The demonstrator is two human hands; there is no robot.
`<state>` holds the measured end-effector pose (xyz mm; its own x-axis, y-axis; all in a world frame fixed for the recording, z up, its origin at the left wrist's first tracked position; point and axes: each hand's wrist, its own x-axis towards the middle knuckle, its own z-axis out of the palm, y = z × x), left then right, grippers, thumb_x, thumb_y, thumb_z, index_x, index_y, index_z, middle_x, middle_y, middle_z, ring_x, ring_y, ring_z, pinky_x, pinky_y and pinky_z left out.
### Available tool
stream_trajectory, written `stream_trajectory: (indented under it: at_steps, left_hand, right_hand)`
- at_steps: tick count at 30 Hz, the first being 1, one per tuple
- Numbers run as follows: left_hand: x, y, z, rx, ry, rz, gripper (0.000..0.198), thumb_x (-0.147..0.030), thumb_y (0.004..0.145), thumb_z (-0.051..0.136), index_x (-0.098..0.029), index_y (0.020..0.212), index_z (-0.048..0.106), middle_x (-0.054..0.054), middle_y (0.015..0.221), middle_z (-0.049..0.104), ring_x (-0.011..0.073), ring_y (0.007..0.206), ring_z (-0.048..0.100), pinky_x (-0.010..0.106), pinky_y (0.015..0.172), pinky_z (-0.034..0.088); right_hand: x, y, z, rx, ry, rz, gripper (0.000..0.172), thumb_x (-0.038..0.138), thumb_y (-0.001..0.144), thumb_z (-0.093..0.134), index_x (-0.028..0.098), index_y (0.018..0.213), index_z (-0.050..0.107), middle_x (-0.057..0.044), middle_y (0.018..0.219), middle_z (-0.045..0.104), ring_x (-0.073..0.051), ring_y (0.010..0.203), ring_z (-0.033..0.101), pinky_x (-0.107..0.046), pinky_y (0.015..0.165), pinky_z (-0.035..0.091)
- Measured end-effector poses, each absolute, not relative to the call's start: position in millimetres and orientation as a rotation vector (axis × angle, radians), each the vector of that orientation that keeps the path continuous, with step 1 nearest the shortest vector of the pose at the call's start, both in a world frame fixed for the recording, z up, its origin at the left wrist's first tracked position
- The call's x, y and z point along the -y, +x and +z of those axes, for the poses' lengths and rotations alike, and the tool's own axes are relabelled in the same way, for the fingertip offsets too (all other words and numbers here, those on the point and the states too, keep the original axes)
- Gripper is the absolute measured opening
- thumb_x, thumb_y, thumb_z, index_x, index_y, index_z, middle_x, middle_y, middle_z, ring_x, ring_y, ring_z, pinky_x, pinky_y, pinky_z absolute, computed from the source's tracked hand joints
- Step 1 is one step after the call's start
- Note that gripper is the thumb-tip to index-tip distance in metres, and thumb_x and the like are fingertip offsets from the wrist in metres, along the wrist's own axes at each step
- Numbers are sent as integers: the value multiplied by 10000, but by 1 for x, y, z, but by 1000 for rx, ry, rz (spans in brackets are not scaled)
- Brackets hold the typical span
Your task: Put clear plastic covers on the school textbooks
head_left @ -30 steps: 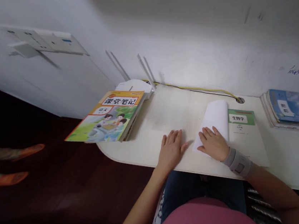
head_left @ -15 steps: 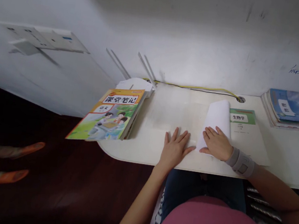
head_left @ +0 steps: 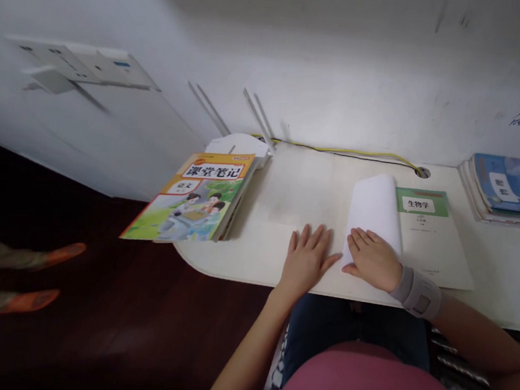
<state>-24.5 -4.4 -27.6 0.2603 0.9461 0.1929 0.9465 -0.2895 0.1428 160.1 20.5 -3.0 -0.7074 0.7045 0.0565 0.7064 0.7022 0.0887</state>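
Note:
A folded white sheet point(head_left: 374, 202) lies on the white desk point(head_left: 233, 267), its right part over the left edge of a biology book point(head_left: 433, 240) with a green band. My right hand point(head_left: 372, 258), with a grey wrist support, lies flat on the lower part of the sheet, fingers pointing left. To the left of the sheet, my left hand point(head_left: 306, 260) rests flat on a clear film on the desk, fingers spread and nothing held. The film's edges are hard to make out.
At the left desk edge, a stack of books with a colourful cover point(head_left: 193, 206) overhangs in front of a white router point(head_left: 237, 143). More books point(head_left: 519, 187) lie at the right. A yellow cable point(head_left: 340, 150) runs along the wall. Another person's orange shoes point(head_left: 34, 301) show at left.
The sheet's left edge now stands more upright and its lower part reaches further right. My right hand has slid slightly left along it. The whole view has shifted a little.

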Motion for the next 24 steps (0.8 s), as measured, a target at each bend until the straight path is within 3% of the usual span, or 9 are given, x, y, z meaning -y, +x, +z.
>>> stream_trajectory:
  at_steps: [3,10,14,19,24]
  left_hand:
    - [10,-17,-25,1890,-2452,-356,618,-545,873,426,-160,1354,457,174,1407,438,382,1330,335,628,1047,246]
    - [11,-7,-33,1803,-2534,-411,567,-488,904,404,-124,1334,464,185,1382,468,296,1306,405,500,1060,318]
    - [10,-9,-35,1830,-2522,-507,574,-509,898,403,-116,1310,481,191,1341,510,299,1285,427,504,1057,318]
    - [10,-11,-37,1880,-2536,-604,550,-478,909,402,-125,1329,445,184,1298,542,290,1262,449,501,1063,306]
    - [10,-12,-39,1881,-2540,-638,605,-507,908,376,-113,1366,386,198,1292,538,299,1250,456,503,1048,319]
  right_hand:
    - [-14,160,-4,2873,-1186,-134,660,493,842,546,-10,1268,505,-251,1314,511,-307,1234,481,-408,1022,377]
    - [-24,169,6,2828,-1150,-131,576,424,875,517,20,1285,493,-232,1344,490,-302,1250,464,-429,1029,371]
    - [-41,177,15,2850,-1165,-235,607,436,832,582,31,1277,500,-236,1413,401,-349,1309,370,-534,1060,288]
    - [-49,180,5,2881,-1299,-172,649,512,836,544,27,1265,513,-264,1331,487,-355,1250,443,-542,1042,295]
    - [-48,171,-9,2794,-1417,-153,676,518,866,485,12,1314,461,-264,1378,432,-356,1290,394,-525,1053,282]
